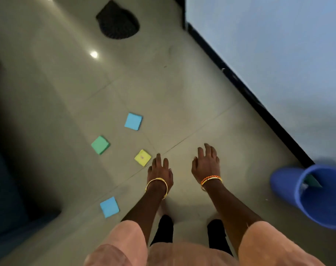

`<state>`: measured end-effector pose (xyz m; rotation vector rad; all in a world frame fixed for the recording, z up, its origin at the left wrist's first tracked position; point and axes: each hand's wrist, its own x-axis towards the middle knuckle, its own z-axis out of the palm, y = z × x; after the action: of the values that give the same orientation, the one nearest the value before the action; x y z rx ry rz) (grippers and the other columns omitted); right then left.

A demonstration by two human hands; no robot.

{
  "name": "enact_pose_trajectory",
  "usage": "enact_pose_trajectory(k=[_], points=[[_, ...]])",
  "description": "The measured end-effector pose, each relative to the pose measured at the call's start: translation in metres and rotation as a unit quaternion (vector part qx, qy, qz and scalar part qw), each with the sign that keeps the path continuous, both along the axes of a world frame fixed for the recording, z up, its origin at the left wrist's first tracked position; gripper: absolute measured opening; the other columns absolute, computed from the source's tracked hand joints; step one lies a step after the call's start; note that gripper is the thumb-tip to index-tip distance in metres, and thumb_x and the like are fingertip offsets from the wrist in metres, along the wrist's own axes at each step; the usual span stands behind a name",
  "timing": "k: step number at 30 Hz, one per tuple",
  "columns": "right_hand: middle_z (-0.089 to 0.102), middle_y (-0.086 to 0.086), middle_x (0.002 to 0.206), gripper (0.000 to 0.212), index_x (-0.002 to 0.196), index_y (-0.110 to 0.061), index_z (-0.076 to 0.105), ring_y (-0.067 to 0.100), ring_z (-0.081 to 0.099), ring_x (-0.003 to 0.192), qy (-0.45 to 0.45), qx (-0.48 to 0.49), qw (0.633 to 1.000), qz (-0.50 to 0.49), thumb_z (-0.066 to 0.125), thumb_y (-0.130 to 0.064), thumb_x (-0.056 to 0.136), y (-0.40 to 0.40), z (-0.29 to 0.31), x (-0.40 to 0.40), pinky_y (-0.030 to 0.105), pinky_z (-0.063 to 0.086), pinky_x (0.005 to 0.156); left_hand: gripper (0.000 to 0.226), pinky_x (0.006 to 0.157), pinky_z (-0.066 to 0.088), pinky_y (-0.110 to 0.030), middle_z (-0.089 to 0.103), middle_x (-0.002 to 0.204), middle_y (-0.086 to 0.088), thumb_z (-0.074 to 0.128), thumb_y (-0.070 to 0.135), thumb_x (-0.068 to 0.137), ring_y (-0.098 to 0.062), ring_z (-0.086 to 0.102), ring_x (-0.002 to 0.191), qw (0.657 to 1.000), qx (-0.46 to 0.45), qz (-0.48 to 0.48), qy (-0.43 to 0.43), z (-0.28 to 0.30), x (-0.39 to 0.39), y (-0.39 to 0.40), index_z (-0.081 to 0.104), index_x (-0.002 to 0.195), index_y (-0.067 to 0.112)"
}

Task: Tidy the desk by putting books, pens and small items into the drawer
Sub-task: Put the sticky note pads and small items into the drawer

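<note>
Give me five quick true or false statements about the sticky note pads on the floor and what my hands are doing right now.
1. Four sticky note pads lie on the floor. True: upper blue pad, green pad, yellow pad, lower blue pad.
2. The left hand grips the yellow pad. False: it hovers beside it, fingers straight, holding nothing.
3. The right hand holds nothing. True.
4. The blue bucket sits left of the pads. False: it is at the right.
5. Two pads are red. False: none is.
</note>
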<state>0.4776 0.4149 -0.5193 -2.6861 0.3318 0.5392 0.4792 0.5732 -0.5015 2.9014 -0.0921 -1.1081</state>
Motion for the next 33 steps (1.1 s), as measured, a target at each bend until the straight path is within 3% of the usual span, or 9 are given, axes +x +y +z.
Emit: enact_pose_trajectory(k=[7,13,18,25,29,33], points=[[0.036,0.015,0.144,0.040,0.129,-0.005,0.046,0.032,0.028,0.134,0.042,0.044,0.996,0.072,0.046,-0.019,0.091,0.151,-0.013,0.058,0.046,0.039,0.099,0.053,0.106,0.035,-0.039,0.009,0.157,-0.012,0.035,0.029,0.100,-0.029,0.023,0.141,0.982,-0.012,0.179,0.049,-0.013,-0.004,0.153,0.017,0.148,0.014],[0.033,0.013,0.145,0.041,0.132,-0.008,0.043,0.031,0.030,0.132,0.090,0.037,0.983,0.158,0.048,-0.019,0.092,0.224,-0.076,0.116,0.045,0.040,0.098,0.053,0.103,0.038,-0.039,0.018,0.153,-0.009,0.042,0.025,0.098,-0.027,0.029,0.137,0.961,-0.040,0.263,0.076,-0.070,0.013,0.219,0.021,0.146,0.015],[0.030,0.014,0.145,0.048,0.136,-0.006,0.039,0.033,0.032,0.131,0.131,0.016,0.972,0.194,0.052,-0.020,0.091,0.257,-0.169,0.175,0.044,0.040,0.099,0.057,0.104,0.040,-0.039,0.015,0.154,-0.008,0.048,0.024,0.096,-0.026,0.025,0.138,0.943,-0.072,0.312,0.093,-0.170,0.016,0.236,0.022,0.146,0.017],[0.027,0.020,0.145,0.073,0.142,-0.003,0.028,0.039,0.032,0.131,0.084,0.048,0.989,0.109,0.064,-0.032,0.086,0.288,-0.294,0.248,0.045,0.036,0.104,0.082,0.108,0.036,-0.041,0.003,0.157,-0.008,0.065,0.039,0.085,-0.027,0.013,0.143,0.927,-0.124,0.340,0.099,-0.303,0.031,0.221,0.017,0.148,0.020],[0.024,0.018,0.149,0.089,0.145,-0.005,0.019,0.037,0.027,0.134,0.070,0.028,0.994,0.077,0.069,-0.041,0.081,0.297,-0.331,0.265,0.049,0.036,0.104,0.090,0.103,0.039,-0.040,0.009,0.152,-0.010,0.069,0.042,0.079,-0.027,0.018,0.139,0.919,-0.115,0.369,0.076,-0.337,0.035,0.205,0.016,0.148,0.019],[0.028,0.019,0.144,0.088,0.142,-0.006,0.023,0.034,0.032,0.130,0.060,-0.058,0.992,0.094,0.069,-0.046,0.078,0.302,-0.344,0.266,0.047,0.040,0.099,0.078,0.098,0.040,-0.037,0.025,0.143,-0.009,0.069,0.035,0.082,-0.027,0.027,0.131,0.904,-0.080,0.417,0.054,-0.346,0.043,0.192,0.024,0.143,0.014]])
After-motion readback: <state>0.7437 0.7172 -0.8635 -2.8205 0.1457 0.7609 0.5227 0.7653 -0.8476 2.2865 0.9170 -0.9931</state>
